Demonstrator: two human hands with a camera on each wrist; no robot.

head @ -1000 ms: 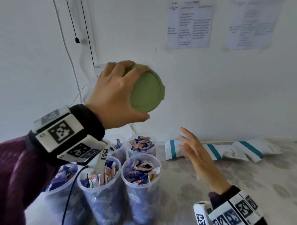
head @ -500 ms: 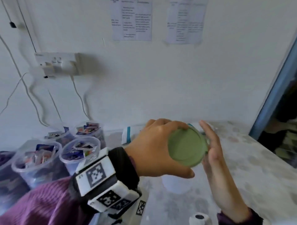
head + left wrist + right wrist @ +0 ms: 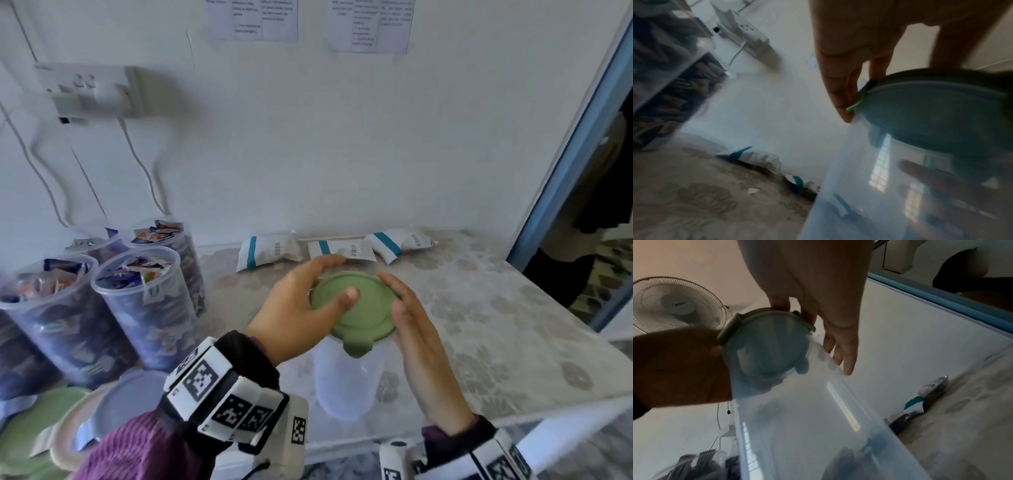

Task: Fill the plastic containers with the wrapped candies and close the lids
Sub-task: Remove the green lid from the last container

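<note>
Head view: the round green lid [image 3: 354, 305], earlier held aloft, now sat on one clear plastic container [image 3: 346, 380]. Left hand [image 3: 298, 308] clasped it; right hand [image 3: 416, 329] lay flat against its rim. Four candy-filled tubs [image 3: 144, 308] stood left.

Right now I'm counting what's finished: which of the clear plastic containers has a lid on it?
Only the container between both hands, under the green lid. It looks empty; the candy-filled containers at left stand open.

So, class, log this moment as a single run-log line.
left hand: grips green lid | right hand: flat against lid edge | lid: on clear empty container | candy tubs: uncovered
</note>
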